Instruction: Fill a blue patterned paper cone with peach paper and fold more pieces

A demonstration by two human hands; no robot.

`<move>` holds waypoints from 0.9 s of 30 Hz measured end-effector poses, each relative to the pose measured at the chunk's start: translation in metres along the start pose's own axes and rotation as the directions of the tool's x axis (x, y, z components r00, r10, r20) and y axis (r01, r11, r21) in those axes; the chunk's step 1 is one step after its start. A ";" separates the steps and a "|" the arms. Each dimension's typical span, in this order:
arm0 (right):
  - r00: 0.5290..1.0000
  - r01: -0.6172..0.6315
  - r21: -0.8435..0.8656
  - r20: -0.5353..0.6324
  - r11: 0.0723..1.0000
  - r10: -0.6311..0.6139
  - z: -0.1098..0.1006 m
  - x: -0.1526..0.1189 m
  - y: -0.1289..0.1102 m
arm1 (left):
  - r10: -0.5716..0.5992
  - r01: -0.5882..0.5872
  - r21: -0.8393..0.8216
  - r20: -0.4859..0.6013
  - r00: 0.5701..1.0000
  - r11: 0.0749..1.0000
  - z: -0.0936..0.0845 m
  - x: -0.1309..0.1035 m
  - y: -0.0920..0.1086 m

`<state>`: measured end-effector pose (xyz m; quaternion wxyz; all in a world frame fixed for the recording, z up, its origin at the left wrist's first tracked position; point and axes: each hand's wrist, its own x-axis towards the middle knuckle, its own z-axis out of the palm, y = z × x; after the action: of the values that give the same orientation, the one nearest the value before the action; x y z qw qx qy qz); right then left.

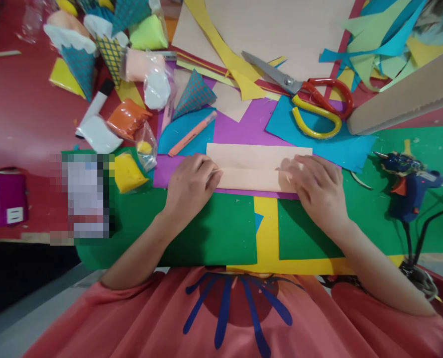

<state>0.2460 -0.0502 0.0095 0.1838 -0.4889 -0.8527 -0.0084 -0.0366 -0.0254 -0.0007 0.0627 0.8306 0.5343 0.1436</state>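
A pale peach sheet of craft paper or foam point(259, 158) lies before me, its near edge folded over into a long flat strip. At the left end of the fold, my left hand point(193, 189) pinches the sheet between thumb and fingers. My right hand point(316, 191) grips the right end, fingers bent over the edge and fingertips partly blurred. Beneath it is a purple sheet point(240, 119), on top of green sheets point(214, 228). Just beyond the fold rest a peach marker point(192, 133) and a patterned blue cone point(194, 94).
Large scissors point(292, 84) with red and yellow handles lie open beyond the sheet. A blue glue gun point(411, 184) with its cord is at right, below a beige block point(408, 94). Paper scraps point(378, 44), clay packets point(128, 119) and decorated cones point(77, 62) crowd the far side.
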 end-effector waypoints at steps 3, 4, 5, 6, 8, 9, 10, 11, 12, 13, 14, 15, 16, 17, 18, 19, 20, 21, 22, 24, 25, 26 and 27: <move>0.983 0.164 -0.004 0.083 0.986 -0.164 0.000 0.000 -0.013 | 0.001 -0.001 0.012 0.005 1.000 1.000 0.002 0.000 -0.001; 0.974 0.192 -0.004 0.126 0.981 -0.190 0.001 0.000 -0.017 | -0.003 0.003 0.009 0.008 1.000 1.000 0.002 0.000 -0.002; 0.965 0.205 -0.009 0.168 0.979 -0.201 0.002 0.001 -0.021 | -0.011 0.011 0.001 0.010 1.000 1.000 0.002 0.000 -0.002; 0.960 0.207 -0.017 0.198 0.978 -0.199 0.003 0.001 -0.024 | -0.022 0.022 -0.009 0.006 1.000 1.000 0.002 0.000 -0.002; 0.956 0.196 -0.028 0.226 0.980 -0.184 0.006 0.002 -0.029 | -0.055 0.055 -0.020 -0.022 0.998 0.998 0.000 -0.001 -0.001; 0.958 0.184 -0.029 0.231 0.982 -0.173 0.007 0.002 -0.029 | -0.065 0.064 -0.021 -0.040 0.997 0.998 -0.001 -0.003 0.001; 0.959 0.174 -0.024 0.233 0.985 -0.163 0.008 0.002 -0.030 | -0.061 0.060 -0.020 -0.052 0.997 0.998 -0.002 -0.005 0.004; 0.959 0.164 -0.013 0.234 0.986 -0.156 0.009 0.001 -0.030 | -0.033 0.031 -0.021 -0.051 0.998 0.999 -0.004 -0.008 0.008; 0.960 0.156 -0.002 0.237 0.988 -0.151 0.009 0.001 -0.029 | 0.020 -0.021 -0.029 -0.028 0.999 0.999 -0.004 -0.011 0.012; 0.960 0.153 0.005 0.236 0.988 -0.150 0.009 0.001 -0.029 | 0.087 -0.086 -0.040 0.009 0.996 0.995 -0.005 -0.014 0.016; 0.960 0.155 0.008 0.236 0.988 -0.152 0.009 0.000 -0.028 | 0.155 -0.152 -0.047 0.048 0.987 0.987 -0.004 -0.018 0.021; 0.959 0.161 0.004 0.235 0.987 -0.157 0.009 0.000 -0.028 | 0.190 -0.187 -0.040 0.091 0.978 0.982 -0.004 -0.021 0.025; 0.959 0.168 -0.004 0.233 0.986 -0.162 0.009 0.000 -0.028 | 0.203 -0.202 -0.021 0.123 0.971 0.979 -0.002 -0.024 0.029; 0.958 0.174 -0.012 0.232 0.985 -0.166 0.009 -0.001 -0.028 | 0.207 -0.210 0.002 0.141 0.968 0.978 0.000 -0.026 0.032; 0.958 0.178 -0.017 0.232 0.984 -0.169 0.010 -0.001 -0.027 | 0.207 -0.213 0.022 0.149 0.967 0.977 0.002 -0.028 0.034; 0.957 0.179 -0.018 0.233 0.984 -0.170 0.010 -0.001 -0.027 | 0.205 -0.212 0.034 0.148 0.967 0.977 0.004 -0.030 0.035; 0.956 0.180 -0.017 0.237 0.983 -0.171 0.010 -0.001 -0.027 | 0.205 -0.212 0.038 0.144 0.968 0.976 0.005 -0.030 0.036; 0.956 0.181 -0.017 0.239 0.983 -0.172 0.010 -0.001 -0.027 | 0.205 -0.212 0.037 0.140 0.969 0.977 0.006 -0.031 0.036; 0.955 0.185 -0.019 0.241 0.983 -0.175 0.010 0.000 -0.028 | 0.204 -0.211 0.037 0.136 0.969 0.977 0.007 -0.031 0.036; 0.955 0.195 -0.031 0.232 0.980 -0.183 0.009 0.000 -0.028 | 0.205 -0.213 0.050 0.134 0.970 0.976 0.008 -0.030 0.035; 0.957 0.200 -0.038 0.223 0.979 -0.187 0.009 0.001 -0.028 | 0.207 -0.217 0.060 0.132 0.969 0.974 0.008 -0.030 0.035; 0.958 0.205 -0.043 0.214 0.978 -0.191 0.010 0.001 -0.028 | 0.211 -0.221 0.069 0.130 0.969 0.973 0.008 -0.030 0.035; 0.959 0.207 -0.047 0.206 0.977 -0.194 0.010 0.001 -0.028 | 0.212 -0.222 0.074 0.127 0.969 0.972 0.008 -0.030 0.034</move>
<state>0.2191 -0.0617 0.0055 0.0785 -0.4043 -0.9112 -0.0066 -0.0157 -0.0665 -0.0050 0.0418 0.8932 0.4411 0.0768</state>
